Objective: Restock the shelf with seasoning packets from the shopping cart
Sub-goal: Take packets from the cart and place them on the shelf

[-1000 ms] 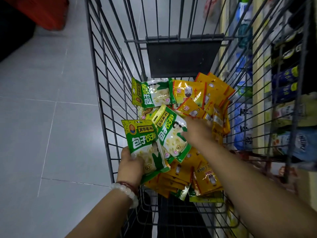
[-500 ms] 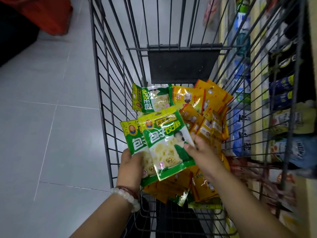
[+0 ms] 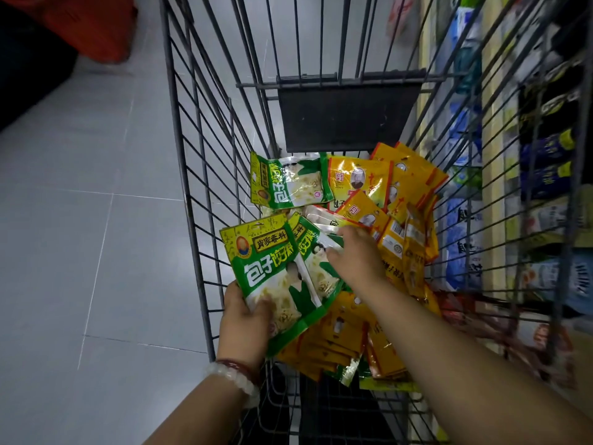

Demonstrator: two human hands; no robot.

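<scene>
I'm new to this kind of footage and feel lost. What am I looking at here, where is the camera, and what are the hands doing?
There is no machine: a person wears a wide-angle camera on the head, looking down at their own two bare hands. Below is a grey wire shopping cart holding a loose pile of yellow seasoning packets and one green-and-white seasoning packet lying at the back. The left hand, with bead bracelets on the wrist, holds a small stack of green-and-white packets. The right hand reaches over into the pile; whether it grips anything is unclear. The stocked store shelf shows through the cart's right side.
</scene>
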